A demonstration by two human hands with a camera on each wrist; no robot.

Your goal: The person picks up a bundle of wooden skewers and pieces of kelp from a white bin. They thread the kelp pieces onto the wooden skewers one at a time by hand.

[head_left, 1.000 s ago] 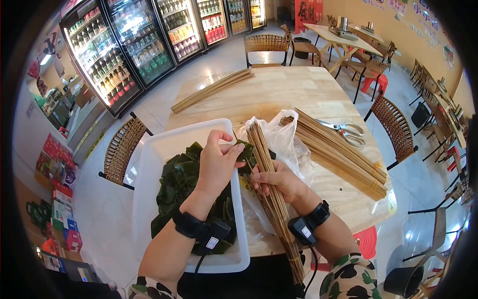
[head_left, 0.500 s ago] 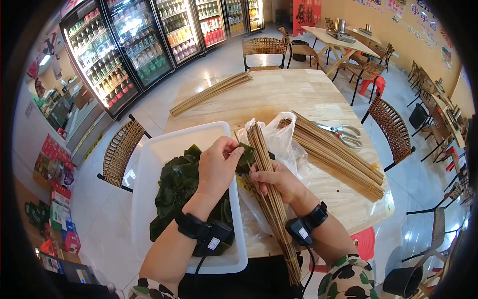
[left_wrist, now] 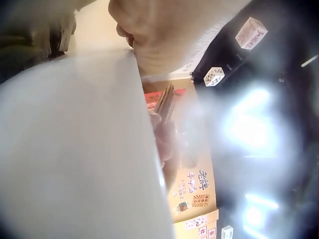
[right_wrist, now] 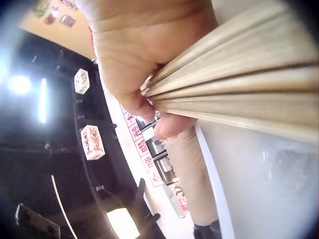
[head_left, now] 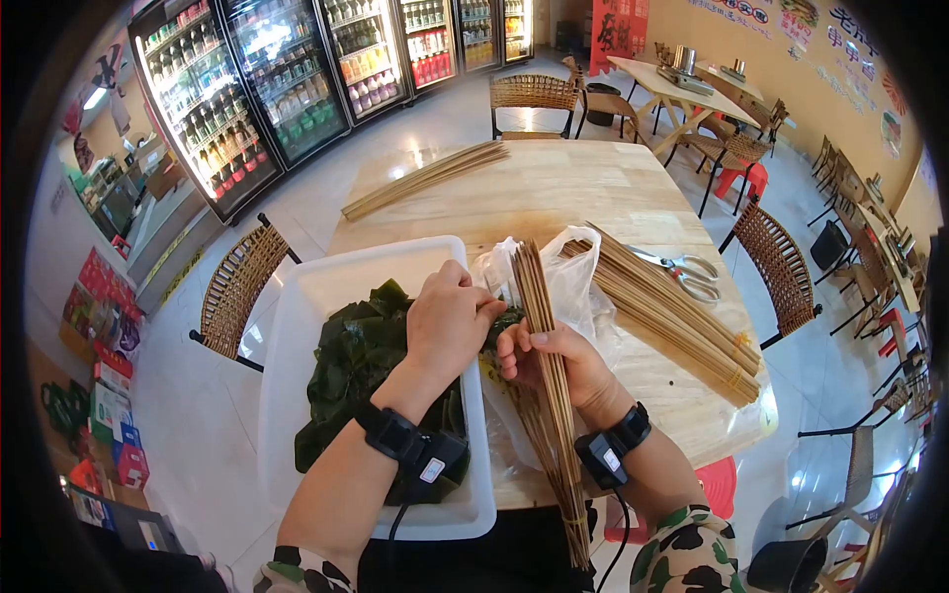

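The left hand (head_left: 447, 318) pinches a dark green leafy piece (head_left: 506, 318) between thumb and fingers, over the right rim of a white tray (head_left: 280, 395). Dark green pieces (head_left: 356, 361) are heaped in that tray. In the right hand (head_left: 559, 364) is a long bundle of thin wooden sticks (head_left: 537, 296), tilted slightly, its lower end tied near the table's front edge. The right wrist view shows the sticks (right_wrist: 239, 84) close up, with the hand (right_wrist: 149, 55) curled round them. Most of the left wrist view is blocked by a blurred white surface.
A white plastic bag (head_left: 585, 272) lies behind the right hand. Tied stick bundles (head_left: 682, 321) and scissors (head_left: 692, 275) rest on the table's right side, loose sticks (head_left: 425, 178) at the back left. Woven chairs (head_left: 242, 287) surround the table.
The left hand has turned and moved slightly right, closer to the sticks, with the green piece now mostly hidden. The upper part of the stick bundle stands more upright, and some right-hand fingers have loosened.
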